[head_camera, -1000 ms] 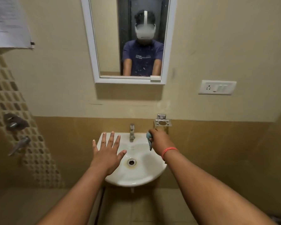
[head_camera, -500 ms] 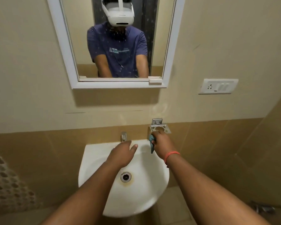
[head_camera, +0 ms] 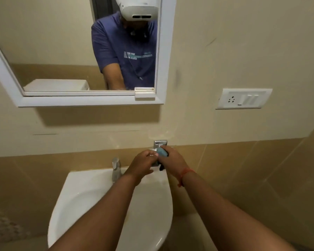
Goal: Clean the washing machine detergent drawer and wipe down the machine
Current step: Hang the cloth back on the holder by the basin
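Both hands together at the far right corner of the white basin (head_camera: 91, 196), just under the small chrome holder (head_camera: 160, 143) on the wall. Right hand (head_camera: 172, 159) curled round a small light-blue object (head_camera: 161, 152), perhaps a cloth or sponge, too small to tell; dark bit hanging below the fist. Left hand (head_camera: 143, 163) right beside it, fingers bent toward the blue object and touching it at the fingertips; whether actually pinching it, cannot tell. Red thread (head_camera: 186, 173) round the right wrist. Chrome tap (head_camera: 115, 169) just left of the left hand, at the far rim of the basin. Above, white-framed mirror (head_camera: 163, 51) with a reflection of a person in a dark blue shirt wearing a white headset. White switch plate (head_camera: 243, 98) on the wall, far right. Beige wall above, tan tiles below. No washing machine or detergent drawer in view
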Motion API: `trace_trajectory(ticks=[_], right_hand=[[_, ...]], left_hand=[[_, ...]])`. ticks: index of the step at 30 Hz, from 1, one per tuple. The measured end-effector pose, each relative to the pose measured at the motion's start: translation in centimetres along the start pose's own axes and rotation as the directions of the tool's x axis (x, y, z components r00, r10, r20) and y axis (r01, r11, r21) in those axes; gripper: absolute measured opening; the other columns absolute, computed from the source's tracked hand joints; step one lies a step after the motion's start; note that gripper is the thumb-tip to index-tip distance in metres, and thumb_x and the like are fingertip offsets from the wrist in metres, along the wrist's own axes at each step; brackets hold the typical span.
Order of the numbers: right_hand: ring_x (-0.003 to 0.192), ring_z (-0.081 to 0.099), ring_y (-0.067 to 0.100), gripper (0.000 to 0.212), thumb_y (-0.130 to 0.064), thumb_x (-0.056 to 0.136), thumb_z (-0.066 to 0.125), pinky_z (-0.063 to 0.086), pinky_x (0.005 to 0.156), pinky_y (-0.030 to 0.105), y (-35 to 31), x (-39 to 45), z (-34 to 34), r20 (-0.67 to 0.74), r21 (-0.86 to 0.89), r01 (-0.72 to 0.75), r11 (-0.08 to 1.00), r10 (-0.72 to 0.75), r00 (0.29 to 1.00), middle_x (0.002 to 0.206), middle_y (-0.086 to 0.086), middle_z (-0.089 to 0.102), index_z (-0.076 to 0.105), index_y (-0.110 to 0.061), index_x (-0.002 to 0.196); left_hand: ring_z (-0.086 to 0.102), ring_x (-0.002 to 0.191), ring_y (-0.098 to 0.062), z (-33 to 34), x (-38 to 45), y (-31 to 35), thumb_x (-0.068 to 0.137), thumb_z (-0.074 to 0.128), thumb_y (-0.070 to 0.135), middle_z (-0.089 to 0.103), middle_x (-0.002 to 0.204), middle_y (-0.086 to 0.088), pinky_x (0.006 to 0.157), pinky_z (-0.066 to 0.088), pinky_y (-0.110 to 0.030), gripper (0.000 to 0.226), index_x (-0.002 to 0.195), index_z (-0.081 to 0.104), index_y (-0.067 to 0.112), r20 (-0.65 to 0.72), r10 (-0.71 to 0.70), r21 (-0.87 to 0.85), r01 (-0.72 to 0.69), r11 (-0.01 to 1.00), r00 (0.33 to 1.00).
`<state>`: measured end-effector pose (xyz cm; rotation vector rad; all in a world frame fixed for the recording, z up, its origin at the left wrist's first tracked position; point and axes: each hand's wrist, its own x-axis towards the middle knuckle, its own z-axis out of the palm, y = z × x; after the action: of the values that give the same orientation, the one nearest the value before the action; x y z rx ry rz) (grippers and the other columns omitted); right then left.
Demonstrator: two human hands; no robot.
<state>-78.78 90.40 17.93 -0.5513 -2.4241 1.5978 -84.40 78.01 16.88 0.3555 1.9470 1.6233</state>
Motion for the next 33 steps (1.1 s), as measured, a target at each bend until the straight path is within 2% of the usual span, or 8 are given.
trace_trajectory(ticks=[3,6,8,13,15,23,26,33], right_hand=[[0.077,0.067,0.025,0.052,-0.008,0.092,0.056,0.059,0.068,0.037,0.4,1.5,-3.0,0.291,0.155,-0.118,0.981,0.069,0.954,0.104,0.013,0.064,0.046,-0.022,0.141],[0.094,0.067,0.038,0.055,0.008,0.088,0.044,0.055,0.089,0.055,1.8,3.9,-5.6,0.479,0.267,-0.247,0.932,0.095,0.873,0.112,0.021,0.065,0.054,-0.019,0.135],[0.111,0.063,0.039,0.053,0.009,0.087,0.046,0.056,0.089,0.050,3.0,5.4,-6.7,0.541,0.339,-0.318,0.885,0.093,0.836,0.121,0.018,0.063,0.060,-0.020,0.128],[0.097,0.062,0.022,0.026,-0.030,0.078,0.079,0.055,0.073,0.029,4.8,7.9,-7.9,0.430,0.002,-0.048,0.999,0.042,0.902,0.109,0.009,0.061,0.062,-0.018,0.094],[0.087,0.059,0.017,0.024,-0.027,0.083,0.077,0.050,0.067,0.024,4.6,8.3,-7.9,0.404,-0.010,-0.016,1.000,0.019,0.914,0.096,0.005,0.063,0.056,-0.015,0.087],[0.093,0.066,0.024,0.018,-0.019,0.089,0.071,0.057,0.080,0.037,3.6,9.1,-7.5,0.236,0.071,0.034,0.997,-0.050,0.971,0.098,0.010,0.068,0.062,-0.018,0.104],[0.103,0.064,0.023,0.030,-0.014,0.087,0.071,0.059,0.086,0.040,3.1,9.0,-7.7,0.323,0.105,0.081,0.991,-0.112,0.940,0.108,0.003,0.066,0.063,-0.031,0.111],[0.109,0.062,0.032,0.045,-0.014,0.082,0.071,0.056,0.090,0.048,1.4,9.0,-6.9,0.495,0.147,0.063,0.987,-0.129,0.860,0.119,0.010,0.063,0.061,-0.032,0.123]], left_hand=[[0.068,0.099,-0.021,1.2,1.6,0.6,0.100,0.053,0.022,0.069,0.108,-0.008,0.088,0.058,-0.038,0.016,0.107,0.065,0.013,-0.039,0.020,-0.038,-0.021,0.999,0.999],[0.069,0.099,-0.026,1.7,2.9,0.9,0.101,0.052,0.017,0.069,0.108,-0.013,0.079,0.059,-0.033,0.017,0.108,0.065,0.009,-0.042,0.016,-0.080,-0.020,0.997,0.999],[0.068,0.101,-0.031,1.6,3.7,1.2,0.101,0.051,0.015,0.068,0.109,-0.017,0.078,0.060,-0.034,0.019,0.108,0.064,0.003,-0.048,-0.001,-0.100,-0.004,0.995,0.999],[0.064,0.083,-0.021,0.8,5.6,2.0,0.100,0.053,0.011,0.069,0.090,-0.007,0.071,0.056,-0.031,0.018,0.091,0.068,0.014,-0.055,0.036,-0.047,-0.039,0.998,0.998],[0.065,0.082,-0.020,0.4,6.4,1.9,0.100,0.053,0.010,0.070,0.086,-0.006,0.073,0.056,-0.032,0.021,0.087,0.069,0.016,-0.053,0.055,-0.020,-0.056,0.998,0.997],[0.066,0.088,-0.018,-1.6,8.1,1.3,0.098,0.055,0.009,0.069,0.092,-0.005,0.074,0.056,-0.026,0.019,0.088,0.070,0.017,-0.141,0.182,0.084,-0.172,0.982,0.973],[0.065,0.099,-0.019,-2.5,8.2,1.0,0.097,0.056,0.015,0.070,0.100,-0.002,0.090,0.055,-0.036,0.018,0.090,0.072,0.022,-0.119,0.165,0.069,-0.158,0.985,0.979],[0.064,0.111,-0.020,-1.7,7.4,1.5,0.100,0.044,0.049,0.069,0.118,0.000,0.097,0.052,-0.037,0.036,0.124,0.062,0.028,0.241,0.058,0.096,-0.083,0.992,0.969]])
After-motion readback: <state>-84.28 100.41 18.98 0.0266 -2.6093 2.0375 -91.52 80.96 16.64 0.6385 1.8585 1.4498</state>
